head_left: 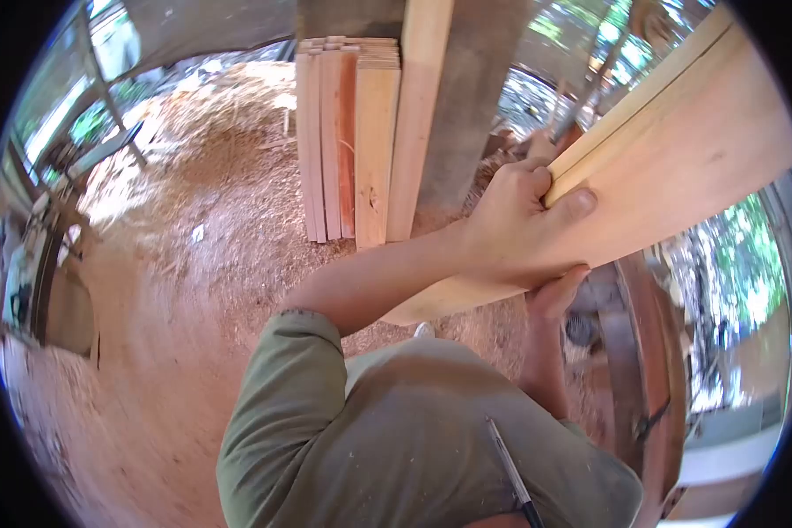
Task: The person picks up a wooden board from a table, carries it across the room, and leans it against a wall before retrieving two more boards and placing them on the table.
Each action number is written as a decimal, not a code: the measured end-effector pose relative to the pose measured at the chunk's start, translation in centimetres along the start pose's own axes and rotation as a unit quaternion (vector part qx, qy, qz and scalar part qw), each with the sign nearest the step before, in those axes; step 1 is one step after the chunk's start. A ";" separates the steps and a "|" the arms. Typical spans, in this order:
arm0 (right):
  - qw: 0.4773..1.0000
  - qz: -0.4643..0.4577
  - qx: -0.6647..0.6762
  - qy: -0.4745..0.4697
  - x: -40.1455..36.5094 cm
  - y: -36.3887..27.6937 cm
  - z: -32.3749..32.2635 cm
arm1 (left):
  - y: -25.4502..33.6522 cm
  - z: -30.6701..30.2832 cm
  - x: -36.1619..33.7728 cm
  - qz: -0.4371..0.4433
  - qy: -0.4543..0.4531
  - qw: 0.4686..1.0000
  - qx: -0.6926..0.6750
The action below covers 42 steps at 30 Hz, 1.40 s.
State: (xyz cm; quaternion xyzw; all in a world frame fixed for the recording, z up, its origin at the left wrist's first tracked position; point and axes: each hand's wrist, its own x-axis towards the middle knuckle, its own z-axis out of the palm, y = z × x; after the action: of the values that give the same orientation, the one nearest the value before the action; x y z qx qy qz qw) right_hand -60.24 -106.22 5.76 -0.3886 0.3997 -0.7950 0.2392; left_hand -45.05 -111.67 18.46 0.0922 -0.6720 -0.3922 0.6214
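Pale wooden planks (pixel 669 167) slant across my front, from low near my waist up to the upper right. A dark seam along their upper edge suggests at least two lie face to face. My left hand (pixel 524 207) grips that upper edge, its thumb pressed on the broad face and its fingers curled over the far side. Under the lower edge, my right hand (pixel 557 295) clasps the planks; its fingers are mostly hidden behind the wood.
Several stacked boards (pixel 374 150) stand upright ahead, beside a taller plank (pixel 422 97). Sawdust and shavings (pixel 211 167) cover the ground. On the right is a curved reddish timber piece (pixel 651 343). A pen (pixel 510 466) lies against my shirt.
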 end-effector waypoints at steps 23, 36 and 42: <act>0.982 0.042 0.047 -0.177 28.4 21.9 10.1 | -29.8 -10.5 16.9 0.083 0.107 0.986 0.100; 0.978 0.050 0.021 -0.201 31.4 29.0 16.4 | -36.1 -19.2 18.9 0.022 0.061 0.990 0.123; 0.983 0.043 0.040 -0.175 32.1 33.0 16.0 | -38.3 -20.6 19.5 0.019 0.055 0.989 0.139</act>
State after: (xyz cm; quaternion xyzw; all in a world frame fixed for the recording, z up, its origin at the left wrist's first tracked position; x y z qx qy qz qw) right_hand -63.76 -154.30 -1.60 -0.4942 0.3363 -0.7188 0.3550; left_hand -44.40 -157.93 7.09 0.1864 -0.6867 -0.2771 0.6457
